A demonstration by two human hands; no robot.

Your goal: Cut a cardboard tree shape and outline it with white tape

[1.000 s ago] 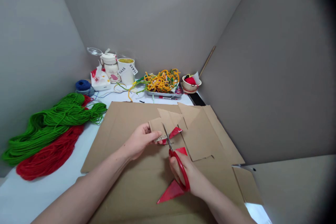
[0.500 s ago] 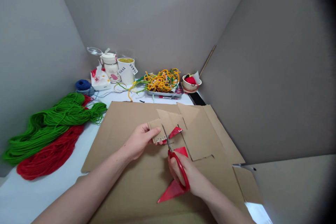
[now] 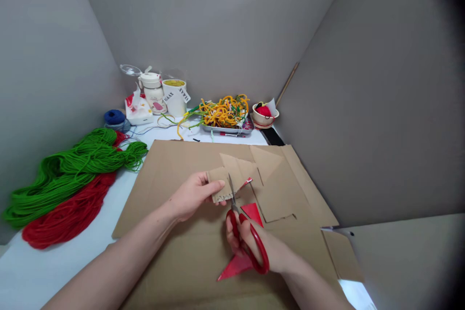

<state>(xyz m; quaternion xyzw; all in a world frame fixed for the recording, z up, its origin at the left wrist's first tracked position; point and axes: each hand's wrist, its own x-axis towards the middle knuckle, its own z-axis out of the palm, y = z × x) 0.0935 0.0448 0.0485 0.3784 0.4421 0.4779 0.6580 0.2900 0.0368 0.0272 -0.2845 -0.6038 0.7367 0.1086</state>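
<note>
Between thumb and fingers, my left hand (image 3: 196, 195) pinches a small piece of cardboard (image 3: 219, 185) with a ragged lower edge. Red-handled scissors (image 3: 260, 251) are in my right hand (image 3: 250, 240), with their blades at the right side of that piece. The scissor handles are spread apart. Beyond the blades lies a pointed cardboard offcut (image 3: 238, 167) with a red-backed tip. A red scrap (image 3: 252, 213) rests beside my right hand, and a red triangular scrap (image 3: 234, 267) is partly hidden below it. All this is over a large cardboard sheet (image 3: 174, 256).
Green yarn (image 3: 72, 164) and red yarn (image 3: 69, 213) lie at left. At the back stand a tissue pack (image 3: 140, 112), a bottle (image 3: 153, 94), a white tub (image 3: 175, 99), a tray (image 3: 227, 131) of yellow yarn and a bowl (image 3: 265, 120). Grey walls enclose the table.
The scissor handles have spread wider apart. The cardboard piece has shifted slightly right and down, and less of the red-backed tip shows.
</note>
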